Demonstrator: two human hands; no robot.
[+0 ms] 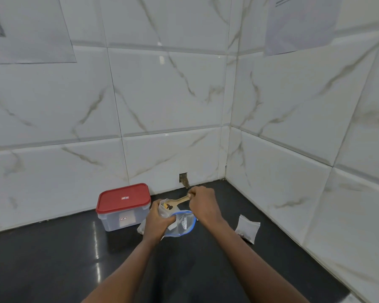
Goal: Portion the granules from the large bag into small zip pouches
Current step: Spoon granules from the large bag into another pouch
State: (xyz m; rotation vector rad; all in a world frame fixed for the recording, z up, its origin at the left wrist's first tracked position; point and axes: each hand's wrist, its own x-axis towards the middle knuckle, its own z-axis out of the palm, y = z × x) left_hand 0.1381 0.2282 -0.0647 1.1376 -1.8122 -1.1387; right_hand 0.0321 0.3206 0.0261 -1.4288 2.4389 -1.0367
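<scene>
Near the back edge of the black tabletop (53, 259), the large bag (184, 226) lies just beneath the hands. The left hand (158, 221) is curled round a small zip pouch (163, 209) held mouth-up, and the right hand (202, 204) pinches the handle of a wooden spoon (179, 201) whose bowl sits at the pouch's mouth. The pour should go best with that mouth spread wide over the bag, so strays fall back in, and the spoon tipped slowly so its granules (169, 207) slide below the zip.
</scene>
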